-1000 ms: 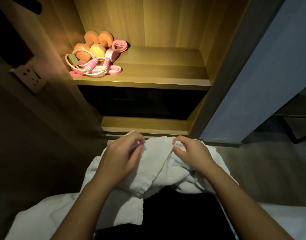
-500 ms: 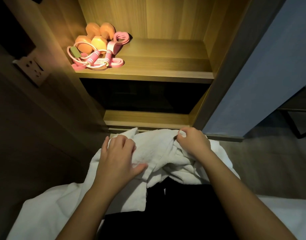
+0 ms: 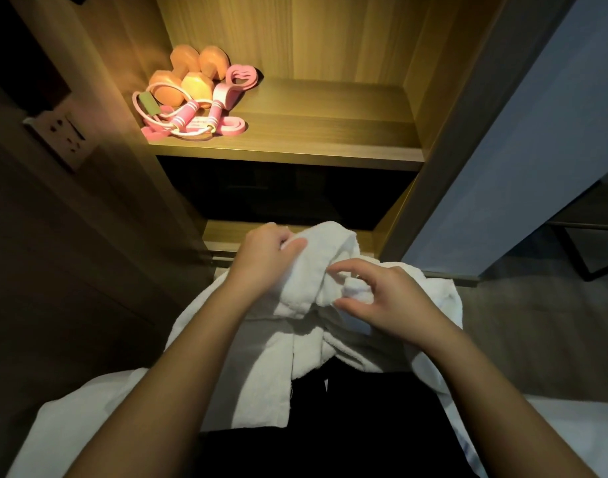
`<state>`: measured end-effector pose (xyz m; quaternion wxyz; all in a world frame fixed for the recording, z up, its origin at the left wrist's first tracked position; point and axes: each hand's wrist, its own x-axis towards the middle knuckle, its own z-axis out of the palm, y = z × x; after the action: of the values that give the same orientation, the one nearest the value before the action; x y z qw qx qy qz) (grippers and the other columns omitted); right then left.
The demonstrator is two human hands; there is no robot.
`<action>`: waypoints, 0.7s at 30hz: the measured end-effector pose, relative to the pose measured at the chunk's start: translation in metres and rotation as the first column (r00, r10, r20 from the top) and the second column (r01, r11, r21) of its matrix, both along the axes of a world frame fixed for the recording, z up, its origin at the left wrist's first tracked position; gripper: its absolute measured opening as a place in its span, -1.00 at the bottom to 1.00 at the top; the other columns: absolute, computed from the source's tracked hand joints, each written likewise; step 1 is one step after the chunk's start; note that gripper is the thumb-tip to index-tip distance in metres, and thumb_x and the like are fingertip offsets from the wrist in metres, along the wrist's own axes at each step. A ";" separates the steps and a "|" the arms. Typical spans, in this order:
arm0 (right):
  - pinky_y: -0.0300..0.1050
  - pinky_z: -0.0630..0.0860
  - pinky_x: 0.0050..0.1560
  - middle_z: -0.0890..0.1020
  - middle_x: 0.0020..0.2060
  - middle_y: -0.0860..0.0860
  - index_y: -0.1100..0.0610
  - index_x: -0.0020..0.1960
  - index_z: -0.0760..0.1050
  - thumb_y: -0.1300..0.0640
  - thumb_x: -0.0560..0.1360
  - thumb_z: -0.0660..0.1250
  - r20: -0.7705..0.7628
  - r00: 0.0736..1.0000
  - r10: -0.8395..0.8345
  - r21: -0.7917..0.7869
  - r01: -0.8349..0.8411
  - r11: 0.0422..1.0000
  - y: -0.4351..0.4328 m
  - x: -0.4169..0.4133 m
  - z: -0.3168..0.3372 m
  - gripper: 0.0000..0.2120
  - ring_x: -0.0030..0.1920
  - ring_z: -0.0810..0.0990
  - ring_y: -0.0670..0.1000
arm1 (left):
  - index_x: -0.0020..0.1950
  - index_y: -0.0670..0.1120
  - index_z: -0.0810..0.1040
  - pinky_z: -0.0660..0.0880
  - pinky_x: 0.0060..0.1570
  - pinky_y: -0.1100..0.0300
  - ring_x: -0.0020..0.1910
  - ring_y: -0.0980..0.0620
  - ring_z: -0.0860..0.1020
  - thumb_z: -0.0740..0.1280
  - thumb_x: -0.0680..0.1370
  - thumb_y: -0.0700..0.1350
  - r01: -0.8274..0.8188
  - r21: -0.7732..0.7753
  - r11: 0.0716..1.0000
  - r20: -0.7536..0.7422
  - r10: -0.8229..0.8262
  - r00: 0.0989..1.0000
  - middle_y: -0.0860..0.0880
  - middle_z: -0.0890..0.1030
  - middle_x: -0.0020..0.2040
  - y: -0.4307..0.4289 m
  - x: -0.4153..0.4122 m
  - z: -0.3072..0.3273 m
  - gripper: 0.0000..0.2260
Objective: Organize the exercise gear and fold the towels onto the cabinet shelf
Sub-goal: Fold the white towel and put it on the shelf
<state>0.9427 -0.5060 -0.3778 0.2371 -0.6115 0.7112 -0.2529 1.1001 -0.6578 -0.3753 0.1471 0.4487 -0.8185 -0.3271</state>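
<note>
The towel (image 3: 316, 260) lay bunched across the person's lap, in front of the cabinet (image 3: 437, 63) and below its lit shelf (image 3: 330, 132). Its long axis ran roughly from the hands back toward the body, with loose ends hanging down on both sides.

The left hand (image 3: 266, 258) gripped the raised far edge, fingers curled into the cloth. The right hand (image 3: 388, 300) sat a little nearer the body and lower, thumb and curled fingers closing round a small wad of the same towel. That hold looked light, and the view did not settle how firmly it pinched.

The 2 hands were close together, so the cloth between them was slack and crumpled, not stretched flat. No clean fold showed yet.

The shelf lay ahead of and above both hands, and the left hand was the nearer. The gear filled the shelf's left rear corner: 2 dumbbells (image 3: 188, 81), a rope (image 3: 183, 113) and a band (image 3: 240, 77), touching in 1 cluster. Bare board lay to their right, more in line with the right hand, and that looked the likely place for the towel.

The towel's corners were hidden in the folds. Its lower part was lost against dark clothing. White cloth (image 3: 71, 429) at the bottom edge was cut off, and it could be bedding or another towel. The space under the shelf was too dark to read.
</note>
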 end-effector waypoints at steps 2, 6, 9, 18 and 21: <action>-0.04 0.55 -0.04 0.67 -0.03 -0.13 -0.30 0.26 0.40 -0.18 0.45 0.36 -0.077 0.997 -0.021 -0.010 0.020 1.000 -0.004 0.006 -0.007 -0.61 -0.05 0.60 -0.03 | -0.21 -0.08 0.56 0.36 -0.21 0.13 -0.21 0.03 0.48 0.30 0.60 0.03 0.012 0.098 0.995 0.004 -0.012 1.000 0.00 0.53 -0.19 0.002 -0.007 -0.013 -0.75; -0.07 0.55 -0.15 0.67 -0.12 -0.08 -0.27 0.25 0.31 -0.12 0.48 0.37 -0.176 0.970 -0.165 -0.095 0.150 0.984 -0.014 0.021 -0.024 -0.60 -0.16 0.62 0.04 | -0.28 -0.05 0.58 0.38 -0.37 0.23 -0.35 0.07 0.49 0.31 0.58 0.03 -0.069 0.412 0.909 -0.142 0.139 0.980 0.08 0.55 -0.38 0.013 0.001 -0.034 -0.73; -0.11 0.48 -0.18 0.66 0.01 -0.14 -0.23 0.30 0.41 -0.03 0.51 0.35 -0.243 0.963 -0.113 -0.137 0.081 0.987 -0.022 0.026 -0.029 -0.63 -0.08 0.62 0.02 | -0.16 -0.16 0.57 0.40 -0.28 0.17 -0.28 0.03 0.50 0.23 0.62 0.02 -0.074 0.441 0.895 -0.180 0.168 0.969 -0.01 0.56 -0.27 0.014 0.007 -0.041 -0.69; -0.13 0.39 -0.31 0.46 -0.08 -0.09 -0.11 0.07 0.58 0.03 0.52 0.37 -0.388 0.921 -0.026 -0.091 -0.010 0.996 -0.034 0.017 -0.027 -0.86 -0.26 0.55 0.05 | 0.17 0.11 0.52 0.53 -0.01 0.16 0.08 0.09 0.57 0.14 0.61 -0.22 -0.086 0.511 0.855 -0.277 0.258 0.925 0.07 0.61 0.10 -0.008 0.030 -0.047 -0.71; -0.10 0.51 -0.29 0.50 0.08 -0.11 -0.12 0.03 0.59 0.04 0.50 0.39 -0.414 0.910 -0.021 -0.095 -0.021 0.995 -0.033 0.009 -0.023 -0.87 -0.26 0.59 0.03 | 0.37 0.05 0.43 0.44 0.23 0.11 0.26 0.04 0.49 0.19 0.61 -0.24 -0.219 0.318 0.922 -0.111 0.266 0.957 0.06 0.54 0.28 -0.023 0.048 -0.052 -0.64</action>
<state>0.9518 -0.5395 -0.4003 0.0507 -0.6620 0.7322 -0.1519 1.1476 -0.6812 -0.4278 0.1782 0.5378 -0.6830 -0.4611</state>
